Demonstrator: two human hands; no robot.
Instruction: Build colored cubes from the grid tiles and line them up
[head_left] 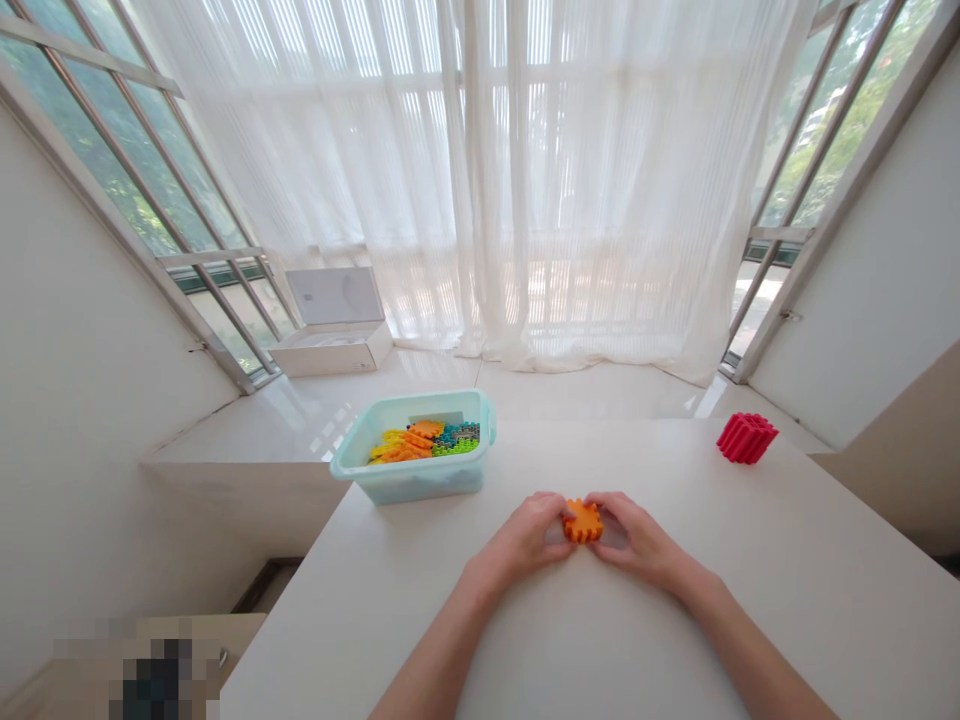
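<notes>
Bare forearms (pixel 442 650) reach in from the bottom of the view, and the left hand (pixel 525 530) and right hand (pixel 637 540) have come together on an orange gear-shaped toy piece (pixel 583 521), their fingers pressing on it from opposite sides. Both hands are clamped on it, with only its middle and some of its teeth showing between them. It sits just above or on the white counter (pixel 825 630), though the view cannot settle whether it is touching. It looks like light, stiff moulded plastic, unlikely to bend or break under a firm pinch, and its chunky teeth should give the fingers something to catch — so a hold across opposite teeth seems safest, while a smooth face may prove a little slippery. Ahead and to the left of the gear piece sits a turquoise plastic bin (pixel 409 482), holding a jumble of orange, yellow, green and blue toy pieces (pixel 424 443). Ahead and to the right, well apart from it, lies a red ribbed block (pixel 747 438). Farther off beyond the gear piece, to the left, a white box with its lid raised (pixel 334 340) stands on a glossy white ledge (pixel 592 392), before a sheer white curtain (pixel 570 180).
</notes>
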